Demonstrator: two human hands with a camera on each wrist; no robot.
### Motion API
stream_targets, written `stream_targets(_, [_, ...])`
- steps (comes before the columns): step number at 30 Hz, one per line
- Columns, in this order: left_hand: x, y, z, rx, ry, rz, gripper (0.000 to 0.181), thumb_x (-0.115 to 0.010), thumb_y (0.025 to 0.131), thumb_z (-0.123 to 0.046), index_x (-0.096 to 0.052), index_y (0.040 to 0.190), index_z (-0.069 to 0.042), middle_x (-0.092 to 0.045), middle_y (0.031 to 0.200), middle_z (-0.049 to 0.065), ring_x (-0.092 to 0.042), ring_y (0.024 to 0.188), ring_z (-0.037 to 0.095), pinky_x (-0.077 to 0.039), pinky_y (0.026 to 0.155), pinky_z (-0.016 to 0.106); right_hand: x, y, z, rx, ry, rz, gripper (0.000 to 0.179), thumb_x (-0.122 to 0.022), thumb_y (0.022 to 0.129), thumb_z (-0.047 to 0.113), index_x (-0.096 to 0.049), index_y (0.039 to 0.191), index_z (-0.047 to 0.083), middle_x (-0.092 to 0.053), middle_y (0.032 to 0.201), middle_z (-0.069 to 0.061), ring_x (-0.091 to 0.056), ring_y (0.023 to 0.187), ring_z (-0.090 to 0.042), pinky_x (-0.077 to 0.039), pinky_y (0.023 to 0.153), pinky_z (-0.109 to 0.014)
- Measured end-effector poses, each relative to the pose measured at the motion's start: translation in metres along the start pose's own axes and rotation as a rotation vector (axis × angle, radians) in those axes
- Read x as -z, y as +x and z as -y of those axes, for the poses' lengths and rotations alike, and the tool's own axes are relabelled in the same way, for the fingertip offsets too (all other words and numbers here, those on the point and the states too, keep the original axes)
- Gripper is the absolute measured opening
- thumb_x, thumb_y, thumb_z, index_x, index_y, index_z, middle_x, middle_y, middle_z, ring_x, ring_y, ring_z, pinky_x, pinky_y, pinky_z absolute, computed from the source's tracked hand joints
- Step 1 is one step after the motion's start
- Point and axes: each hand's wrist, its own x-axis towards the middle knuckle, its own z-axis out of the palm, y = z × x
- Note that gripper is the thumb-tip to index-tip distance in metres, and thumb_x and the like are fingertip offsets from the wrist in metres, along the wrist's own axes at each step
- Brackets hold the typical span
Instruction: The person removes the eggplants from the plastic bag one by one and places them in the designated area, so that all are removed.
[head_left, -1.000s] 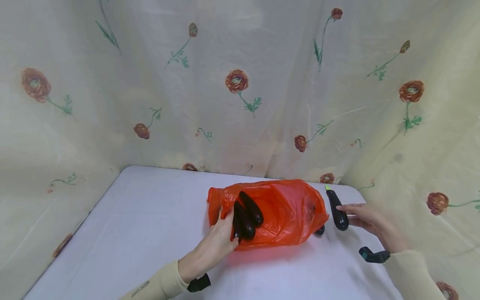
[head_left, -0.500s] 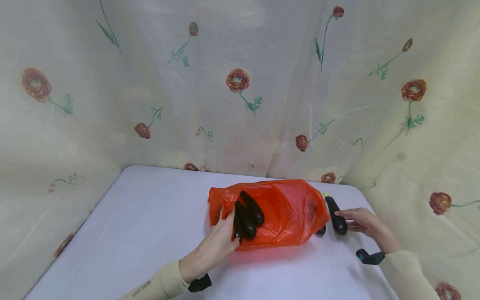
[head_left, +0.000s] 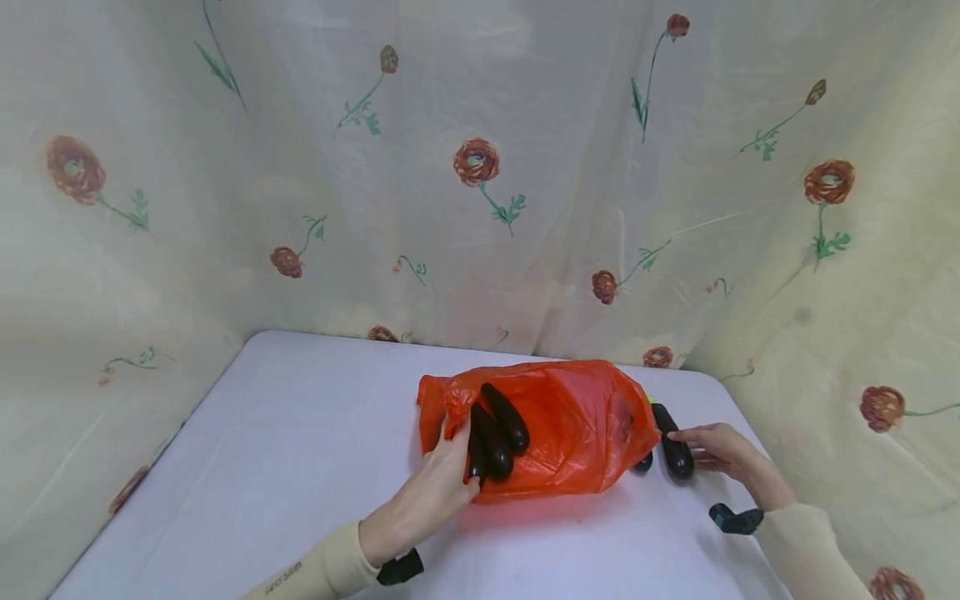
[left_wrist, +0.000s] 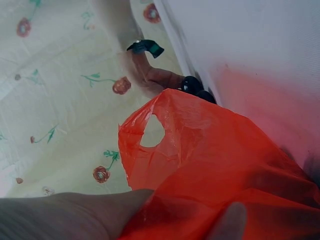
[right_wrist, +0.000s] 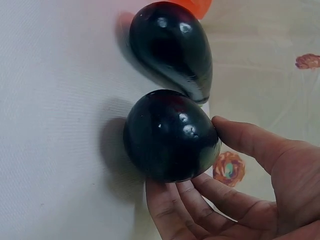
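Observation:
An orange-red plastic bag (head_left: pixel 577 425) lies on its side on the white table, its mouth spread open. My left hand (head_left: pixel 437 492) grips the bag's left edge, beside several dark eggplants (head_left: pixel 493 442) that lie on the red film. In the left wrist view, the bag (left_wrist: pixel 200 145) shows a handle hole and covers part of the fingers. To the right of the bag, my right hand (head_left: pixel 723 450) holds a glossy eggplant (head_left: pixel 677 454) between thumb and fingers, low over the table. Another eggplant (right_wrist: pixel 172 47) lies beside it, partly hidden by the bag in the head view.
The white table (head_left: pixel 315 442) reaches back to a curtain (head_left: pixel 337 167) with a flower print, which also hangs along both sides. Dark cameras are strapped to both wrists, the right one (head_left: pixel 737 518) just over the table's right edge.
My right hand has lowered the eggplant toward the table and moved slightly left, closer to the bag and the other eggplant. The left hand and the bag have stayed nearly still.

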Motion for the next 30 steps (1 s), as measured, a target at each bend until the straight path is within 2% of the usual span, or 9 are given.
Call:
stream_targets(9, [0.0007,-0.0006,0.0008,-0.020,0.009,-0.013,0.085,-0.071,0.077,0.007,-0.026,0.147,-0.012,-0.043,0.143,0.015,-0.059,0.116,0.030,-0.059,0.076,0.035,-0.0044,0.0007,0.0034,-0.016,-0.010,-0.016,0.084,-0.070,0.085,0.045,-0.040,0.136,-0.014,-0.047,0.132,-0.033,-0.056,0.106,-0.037,-0.054,0.091,-0.042])
stream_targets(16, [-0.0007,0.0001,0.0007,0.002,0.006,0.000,0.082,-0.071,0.077,0.006,-0.028,0.146,-0.009,-0.050,0.138,0.016,-0.062,0.113,0.031,-0.059,0.075,0.035,-0.0049,-0.0031,0.0038,-0.032,0.001,-0.006,0.083,-0.067,0.087,0.045,-0.038,0.137,-0.016,-0.048,0.129,-0.032,-0.055,0.102,-0.033,-0.055,0.083,-0.034])
stream_targets(20, [-0.0005,-0.0004,-0.0005,0.007,-0.006,0.010,0.083,-0.071,0.078,0.007,-0.027,0.146,-0.010,-0.051,0.138,0.015,-0.062,0.113,0.031,-0.059,0.074,0.033,-0.0047,-0.0044,0.0039,-0.037,-0.001,-0.004,0.087,-0.066,0.087,0.047,-0.035,0.138,-0.017,-0.045,0.131,-0.033,-0.054,0.105,-0.035,-0.055,0.084,-0.034])
stream_targets(30, [-0.0018,0.0000,-0.0002,-0.003,-0.006,0.001,0.085,-0.071,0.078,0.007,-0.025,0.147,-0.011,-0.044,0.143,0.016,-0.063,0.112,0.031,-0.059,0.072,0.032,-0.0054,-0.0034,0.0005,-0.039,0.034,-0.020,0.084,-0.067,0.087,0.047,-0.038,0.137,-0.014,-0.056,0.120,-0.027,-0.060,0.094,-0.028,-0.057,0.081,-0.033])
